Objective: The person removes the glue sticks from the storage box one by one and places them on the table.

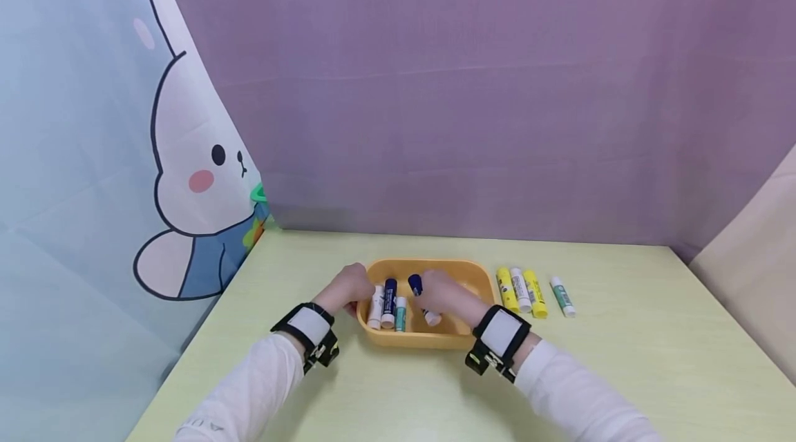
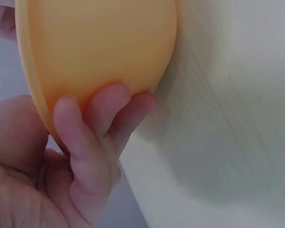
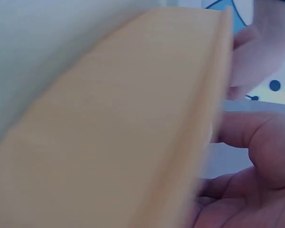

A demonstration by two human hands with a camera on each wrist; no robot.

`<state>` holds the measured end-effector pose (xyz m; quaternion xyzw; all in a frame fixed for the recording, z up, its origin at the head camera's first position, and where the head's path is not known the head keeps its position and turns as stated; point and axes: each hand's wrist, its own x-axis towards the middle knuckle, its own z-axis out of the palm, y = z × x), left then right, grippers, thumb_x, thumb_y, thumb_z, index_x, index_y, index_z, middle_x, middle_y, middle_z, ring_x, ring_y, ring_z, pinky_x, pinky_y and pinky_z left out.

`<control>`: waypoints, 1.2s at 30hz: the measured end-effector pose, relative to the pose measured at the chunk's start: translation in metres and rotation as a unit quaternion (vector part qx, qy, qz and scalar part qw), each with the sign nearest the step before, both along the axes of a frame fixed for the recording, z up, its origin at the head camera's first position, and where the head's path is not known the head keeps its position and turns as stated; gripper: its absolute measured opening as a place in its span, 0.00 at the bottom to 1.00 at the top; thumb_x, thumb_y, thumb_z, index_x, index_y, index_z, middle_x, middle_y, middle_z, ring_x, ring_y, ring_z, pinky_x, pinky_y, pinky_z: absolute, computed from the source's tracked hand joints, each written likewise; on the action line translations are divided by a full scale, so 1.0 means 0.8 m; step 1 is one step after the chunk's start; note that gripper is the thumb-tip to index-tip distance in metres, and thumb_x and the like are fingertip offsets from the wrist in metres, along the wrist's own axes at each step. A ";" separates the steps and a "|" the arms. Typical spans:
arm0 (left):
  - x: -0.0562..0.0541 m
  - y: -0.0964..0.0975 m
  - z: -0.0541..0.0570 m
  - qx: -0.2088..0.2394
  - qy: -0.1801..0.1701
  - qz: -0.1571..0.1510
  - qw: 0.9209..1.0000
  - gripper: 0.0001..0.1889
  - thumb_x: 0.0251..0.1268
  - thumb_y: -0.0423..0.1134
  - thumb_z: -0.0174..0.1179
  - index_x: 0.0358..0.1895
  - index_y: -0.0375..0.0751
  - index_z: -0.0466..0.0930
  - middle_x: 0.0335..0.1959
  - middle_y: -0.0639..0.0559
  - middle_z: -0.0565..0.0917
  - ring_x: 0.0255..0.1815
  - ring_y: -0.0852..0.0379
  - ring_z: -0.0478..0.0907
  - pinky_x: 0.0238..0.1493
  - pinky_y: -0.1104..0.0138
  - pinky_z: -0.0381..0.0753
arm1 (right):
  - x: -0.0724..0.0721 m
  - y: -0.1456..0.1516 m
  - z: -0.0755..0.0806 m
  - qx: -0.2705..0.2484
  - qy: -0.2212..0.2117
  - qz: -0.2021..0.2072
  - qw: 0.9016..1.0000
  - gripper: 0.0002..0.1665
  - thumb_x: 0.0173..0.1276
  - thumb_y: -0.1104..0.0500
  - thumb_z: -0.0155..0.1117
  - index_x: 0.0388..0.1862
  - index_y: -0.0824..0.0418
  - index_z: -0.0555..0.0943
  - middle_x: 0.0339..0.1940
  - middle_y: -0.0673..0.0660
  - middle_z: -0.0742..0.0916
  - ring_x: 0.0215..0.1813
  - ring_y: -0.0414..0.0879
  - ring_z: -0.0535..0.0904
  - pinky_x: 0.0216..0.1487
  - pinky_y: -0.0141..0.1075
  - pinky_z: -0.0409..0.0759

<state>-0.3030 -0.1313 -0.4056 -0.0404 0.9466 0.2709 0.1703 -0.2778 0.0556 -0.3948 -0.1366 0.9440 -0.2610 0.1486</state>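
An orange plastic tray [image 1: 423, 340] lies on the table. My left hand [image 1: 351, 286] grips its left end; in the left wrist view the fingers [image 2: 92, 128] press the outer wall, with the thumb on the rim side. Inside the tray, at the left, a white glue stick [image 1: 376, 311], a dark blue one [image 1: 388, 304] and a small green-and-white one [image 1: 401, 315] lie side by side. Over the tray's middle my right hand [image 1: 443, 291] holds a tilted glue stick [image 1: 415, 283] with a dark blue cap, partly covered by the fingers. The tray wall hides that stick in the right wrist view.
To the right of the tray, two yellow glue sticks [image 1: 535, 295] lie with a white one [image 1: 521, 290] between them. A green-and-white stick [image 1: 562, 297] lies apart, farther right. A purple cloth [image 1: 466, 117] hangs behind the pale table [image 1: 653, 345].
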 end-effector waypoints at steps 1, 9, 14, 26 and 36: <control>0.000 0.000 0.000 -0.001 0.000 0.000 1.000 0.12 0.61 0.29 0.50 0.46 0.25 0.71 0.25 0.41 0.78 0.13 0.51 0.79 0.16 0.63 0.83 | 0.001 0.001 0.005 -0.004 -0.004 -0.001 1.000 0.08 0.63 0.63 0.61 0.25 0.64 0.74 0.18 0.55 0.79 0.17 0.43 0.76 0.19 0.31 0.77; -0.004 0.001 -0.003 -0.006 -0.001 0.001 1.000 0.13 0.62 0.30 0.51 0.48 0.25 0.72 0.26 0.41 0.78 0.13 0.51 0.79 0.14 0.64 0.82 | 0.003 0.011 0.048 -0.011 -0.001 -0.009 1.000 0.11 0.61 0.62 0.63 0.38 0.68 0.75 0.24 0.58 0.80 0.20 0.45 0.79 0.22 0.34 0.83; -0.004 0.002 -0.002 -0.001 -0.002 -0.002 1.000 0.13 0.62 0.30 0.51 0.47 0.26 0.72 0.26 0.41 0.78 0.14 0.51 0.79 0.14 0.64 0.82 | 0.003 0.030 0.077 -0.027 0.013 -0.009 1.000 0.22 0.61 0.62 0.62 0.52 0.72 0.72 0.31 0.60 0.81 0.23 0.45 0.81 0.22 0.32 0.83; 0.000 0.005 0.002 0.003 0.003 0.002 1.000 0.13 0.64 0.31 0.51 0.48 0.26 0.71 0.27 0.41 0.78 0.14 0.51 0.79 0.16 0.63 0.83 | -0.007 0.104 0.125 0.004 0.064 -0.021 0.998 0.28 0.62 0.58 0.60 0.57 0.74 0.71 0.47 0.70 0.82 0.32 0.47 0.83 0.29 0.34 0.85; 0.000 0.004 0.005 0.007 0.004 0.002 1.000 0.13 0.63 0.30 0.51 0.48 0.25 0.71 0.28 0.40 0.78 0.14 0.50 0.79 0.15 0.63 0.83 | -0.006 0.170 0.133 0.026 0.073 -0.066 0.995 0.31 0.63 0.56 0.61 0.57 0.77 0.69 0.46 0.72 0.81 0.35 0.49 0.82 0.30 0.35 0.85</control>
